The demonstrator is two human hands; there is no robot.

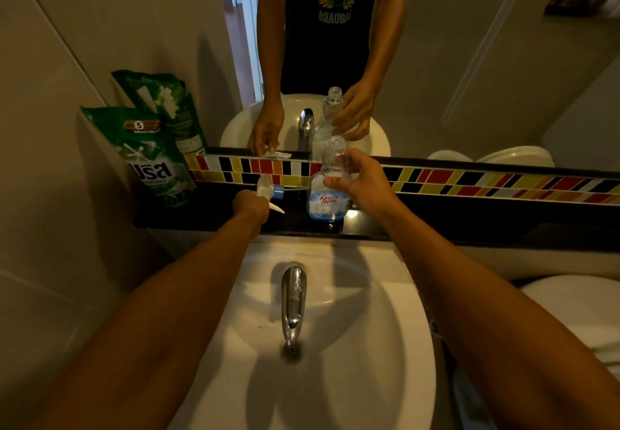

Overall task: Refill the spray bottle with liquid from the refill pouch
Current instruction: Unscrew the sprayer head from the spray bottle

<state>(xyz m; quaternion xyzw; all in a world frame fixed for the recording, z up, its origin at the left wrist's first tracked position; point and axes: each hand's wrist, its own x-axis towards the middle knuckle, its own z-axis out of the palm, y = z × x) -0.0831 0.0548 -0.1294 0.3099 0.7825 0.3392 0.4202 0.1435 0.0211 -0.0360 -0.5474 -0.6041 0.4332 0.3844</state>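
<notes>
Standing at the sink (385, 345), you are working on the dark ledge (436, 225) behind the tap (293, 298), under the mirror (469, 60).

- Your right hand (359, 181) is wrapping the shoulder of the spray bottle (325, 191), thumb on the near side and fingers behind. Bottle is standing upright on the ledge, neck open, no head on it.
- Your left hand (250, 206) is closing on the trigger sprayer head (270, 193), which is off the bottle and lying sideways at the ledge; its thin dip tube is pointing toward the bottle.
- Refill pouch (151, 161), green, is leaning upright against the wall at the left end of the ledge, well apart from both hands and untouched.

Handling, as judgement:
- Bottle is looking clear, thin-walled and nearly empty, so it is likely light and tippy. Keep holding it low on the shoulder or around the label, not at the neck, which must stay free for pouring.
- Pouch is looking soft and full: probably heavy, floppy, slick film. Take it with one hand under the belly and the other near the top corner, and avoid squeezing, or liquid may be surging out.
- Sprayer head is rigid; the tube is bendy and may be dripping.
</notes>
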